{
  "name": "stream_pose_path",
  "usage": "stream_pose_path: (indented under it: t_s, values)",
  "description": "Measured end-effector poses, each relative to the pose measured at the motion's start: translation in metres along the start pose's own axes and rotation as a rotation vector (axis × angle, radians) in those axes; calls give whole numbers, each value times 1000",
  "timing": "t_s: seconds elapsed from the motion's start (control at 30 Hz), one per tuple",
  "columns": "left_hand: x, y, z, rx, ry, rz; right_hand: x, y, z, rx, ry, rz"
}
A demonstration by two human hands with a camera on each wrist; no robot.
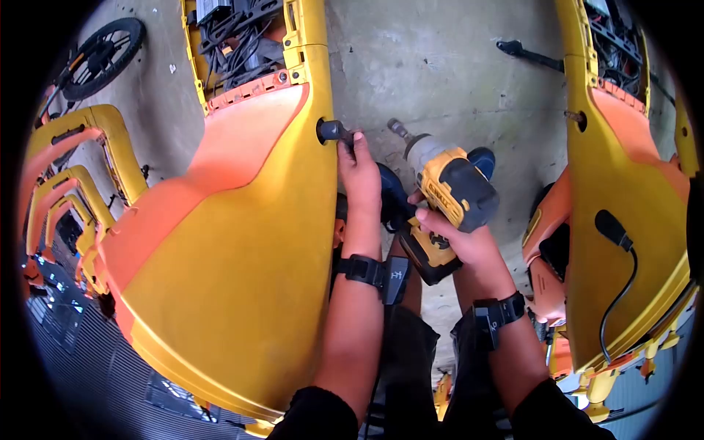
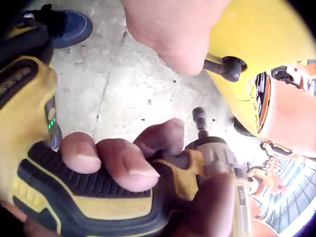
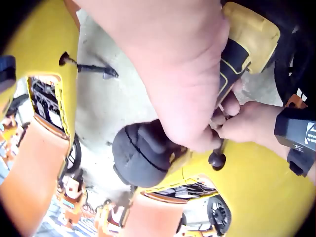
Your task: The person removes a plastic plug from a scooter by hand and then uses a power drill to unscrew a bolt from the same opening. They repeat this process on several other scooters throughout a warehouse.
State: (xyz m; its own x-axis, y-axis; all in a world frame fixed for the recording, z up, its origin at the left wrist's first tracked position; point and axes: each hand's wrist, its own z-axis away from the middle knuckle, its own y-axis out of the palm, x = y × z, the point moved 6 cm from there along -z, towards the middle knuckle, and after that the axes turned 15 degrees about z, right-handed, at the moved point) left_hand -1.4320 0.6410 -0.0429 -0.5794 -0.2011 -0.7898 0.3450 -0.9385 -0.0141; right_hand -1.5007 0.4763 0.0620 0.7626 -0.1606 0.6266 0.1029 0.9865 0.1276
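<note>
A yellow-and-orange body shell (image 1: 242, 264) fills the left of the head view, with a black crank-like part (image 1: 331, 130) at the round hole in its side. My left hand (image 1: 359, 176) pinches that part's outer end; the left wrist view shows the part (image 2: 229, 69) at the hole, below the hand (image 2: 173, 29). The fingers of my right hand (image 1: 469, 238) curl round the handle of a yellow-and-black power drill (image 1: 447, 183). Its socket tip (image 1: 397, 127) points up and left, apart from the shell. In the right wrist view my right hand (image 3: 173, 74) hides part of the drill.
A second yellow shell (image 1: 623, 183) stands at the right, with a black cabled part (image 1: 610, 226) on it. Cables (image 1: 242, 51) fill the left shell's open bay. A black arm (image 1: 528, 55) juts from the right shell over the concrete floor (image 1: 440, 66). Shoes (image 1: 480, 161) are below the drill.
</note>
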Motion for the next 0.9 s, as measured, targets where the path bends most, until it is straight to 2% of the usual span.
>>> stream_pose_path:
  t_s: [0.07, 0.2, 0.27, 0.3, 0.37, 0.4, 0.5, 0.53, 0.7, 0.77, 0.83, 0.9]
  values:
    - [-3, -2, -1, 39, -8, -119, -1, -6, -13, -70, -62, 188]
    - [12, -5, -9, 19, 60, -3, 5, -31, -57, -179, -112, 407]
    - [8, -4, -6, -50, 101, 12, 8, -51, -84, -349, -96, 674]
    - [7, -5, -7, -49, 123, 33, 8, -57, -100, -353, -125, 684]
    - [11, -16, -3, -14, 81, -205, -3, -72, -121, -459, -46, 1020]
    - [6, -18, 3, 12, -17, -313, -7, -78, -131, -411, -37, 1069]
    - [-1, -19, 13, 24, 43, -311, -41, -103, -156, -448, -110, 1253]
    - [0, -20, 14, 33, 110, -302, -50, -109, -159, -418, -31, 1299]
    - [13, -21, 11, 85, 138, -198, -88, -127, -176, -427, 42, 1434]
    - [10, -25, 21, 101, 112, -177, -105, -137, -194, -445, -49, 1467]
    - [-1, -26, 24, 165, 121, -296, -110, -134, -202, -464, -111, 1467]
    - [5, -27, 16, 169, 214, -288, -114, -133, -211, -496, -134, 1469]
